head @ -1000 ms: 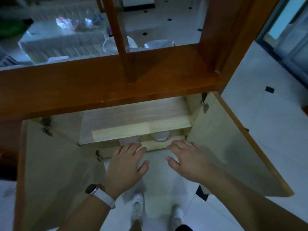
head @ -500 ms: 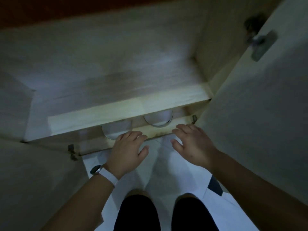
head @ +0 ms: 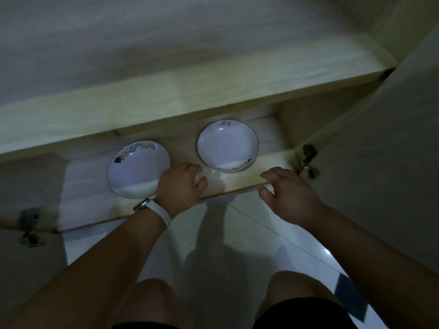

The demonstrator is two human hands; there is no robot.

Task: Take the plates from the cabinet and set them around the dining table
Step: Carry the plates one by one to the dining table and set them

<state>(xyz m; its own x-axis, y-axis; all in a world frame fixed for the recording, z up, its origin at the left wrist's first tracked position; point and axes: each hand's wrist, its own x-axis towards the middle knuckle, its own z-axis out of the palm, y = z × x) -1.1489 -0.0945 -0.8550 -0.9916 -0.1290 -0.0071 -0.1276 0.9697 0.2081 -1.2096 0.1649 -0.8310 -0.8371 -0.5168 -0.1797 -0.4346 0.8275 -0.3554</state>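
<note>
And the view has dropped right in under the upper shelf point(head: 166, 100), so both plates, half hidden a moment ago, are out in full, and the left hand point(head: 180, 184) has pushed forward onto the bottom shelf point(head: 268, 136). The cabinet point(head: 142, 32) is pale, matt, grained wood, and the floor point(head: 249, 233) below is glossy white tile. The left plate point(head: 139, 168) is round, shallow and white with a thin dark rim and a printed pattern along its far edge. The right plate point(head: 227, 146) is the same shape, with writing at its far edge, and the two sit apart. The left hand covers the left plate's right rim, fingers bent under, and I cannot tell whether it grips. The right hand point(head: 287, 193) is at the shelf's front edge, fingers loosely spread, holding nothing. There's a white-strapped watch point(head: 152, 206) on the left wrist and a metal hinge point(head: 308, 160) on the right.
</note>
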